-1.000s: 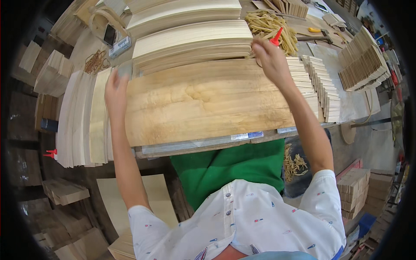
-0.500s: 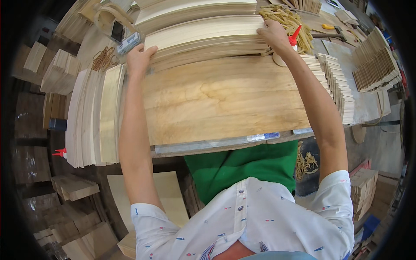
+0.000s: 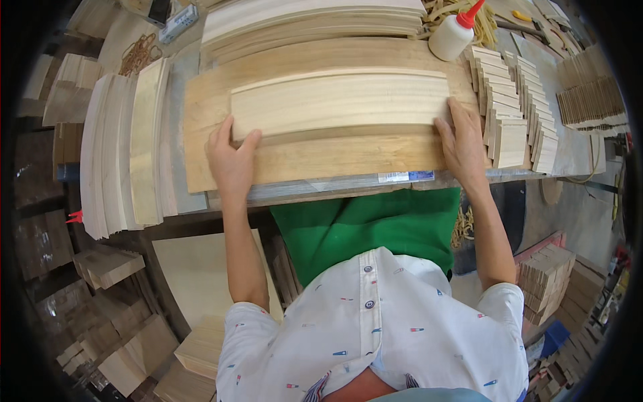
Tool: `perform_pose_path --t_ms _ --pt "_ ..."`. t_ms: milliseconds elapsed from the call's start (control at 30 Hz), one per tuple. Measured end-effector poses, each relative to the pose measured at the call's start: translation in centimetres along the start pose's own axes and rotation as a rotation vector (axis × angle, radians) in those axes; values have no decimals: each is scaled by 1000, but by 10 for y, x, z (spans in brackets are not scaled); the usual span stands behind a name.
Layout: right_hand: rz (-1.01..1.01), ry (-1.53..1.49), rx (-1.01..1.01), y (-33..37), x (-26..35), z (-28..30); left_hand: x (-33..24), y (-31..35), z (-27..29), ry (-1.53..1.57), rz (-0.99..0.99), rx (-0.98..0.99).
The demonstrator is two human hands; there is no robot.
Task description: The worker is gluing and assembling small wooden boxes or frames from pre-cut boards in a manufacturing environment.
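A long, pale wooden board (image 3: 340, 104) spans the space between my hands, low over a larger wooden panel (image 3: 335, 157) on the workbench. My left hand (image 3: 231, 159) grips its left end, thumb at the near edge. At the opposite end, my right hand (image 3: 463, 144) closes on the board's corner with thumb and fingers. Whether the board rests on the panel or is slightly raised, I cannot tell. Behind it lies a stack of similar boards (image 3: 311, 30). A white squeeze bottle with a red nozzle (image 3: 451, 38) stands at the panel's far right corner.
Upright boards (image 3: 110, 157) line the bench's left side. Small wooden slats (image 3: 507, 137) overlap in rows at right, with more slat stacks (image 3: 593, 97) beyond. Rubber bands (image 3: 140, 53) lie at far left, near a small blue-grey box (image 3: 178, 24). A hammer (image 3: 519, 25) lies far right.
Both hands have drawn the board from the far stack toward me, over the panel. The view has shifted too, so bench items sit differently in the picture.
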State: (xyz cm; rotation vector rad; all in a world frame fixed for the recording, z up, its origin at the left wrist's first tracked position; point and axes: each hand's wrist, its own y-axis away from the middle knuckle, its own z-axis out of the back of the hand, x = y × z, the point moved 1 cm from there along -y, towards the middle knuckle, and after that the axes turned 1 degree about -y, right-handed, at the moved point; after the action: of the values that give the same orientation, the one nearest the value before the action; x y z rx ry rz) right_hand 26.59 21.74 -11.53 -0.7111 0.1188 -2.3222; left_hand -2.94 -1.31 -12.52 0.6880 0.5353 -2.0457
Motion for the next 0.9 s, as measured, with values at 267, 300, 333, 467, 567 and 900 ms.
perform_pose_path --t_ms 267,300,333,467,567,900 --pt "-3 -3 218 84 5 38 0 90 36 8 148 141" --pt "7 2 223 83 4 39 -3 92 38 -3 144 150" --pt "18 6 228 80 0 39 -4 93 40 -18 118 175" --pt "20 -27 264 77 -4 37 2 84 47 -76 10 237" --pt "123 86 254 65 -10 37 10 70 46 -92 -15 307" --pt "91 -141 497 22 -30 41 20 19 41 26 -264 560"
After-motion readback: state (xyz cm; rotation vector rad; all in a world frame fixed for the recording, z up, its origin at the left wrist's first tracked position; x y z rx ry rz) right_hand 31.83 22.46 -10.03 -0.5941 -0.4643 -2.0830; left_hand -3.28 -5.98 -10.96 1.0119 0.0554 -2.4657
